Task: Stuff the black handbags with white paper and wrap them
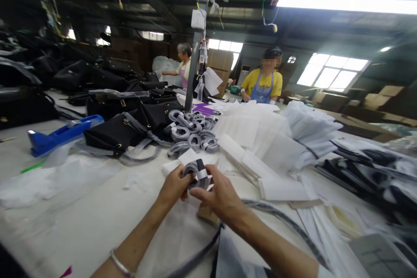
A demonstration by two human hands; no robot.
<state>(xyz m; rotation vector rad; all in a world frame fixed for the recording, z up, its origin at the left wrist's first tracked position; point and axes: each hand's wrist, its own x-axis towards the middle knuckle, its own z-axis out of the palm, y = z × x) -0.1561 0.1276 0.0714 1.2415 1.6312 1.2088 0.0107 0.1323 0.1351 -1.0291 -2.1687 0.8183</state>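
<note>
The left hand (174, 184) and the right hand (221, 195) meet above the near edge of the table (84, 217), both closed on one coiled strap (197, 173), grey and bound with a white band. Fingers of each hand pinch its sides. A silver bracelet (121, 265) circles the left wrist. Just beyond lies a heap of similar coiled straps (192, 132). Black bags (114, 132) and a blue tool (60, 134) lie to the left, and stacks of white sheets (260, 139) to the right. Two people work at the far end.
</note>
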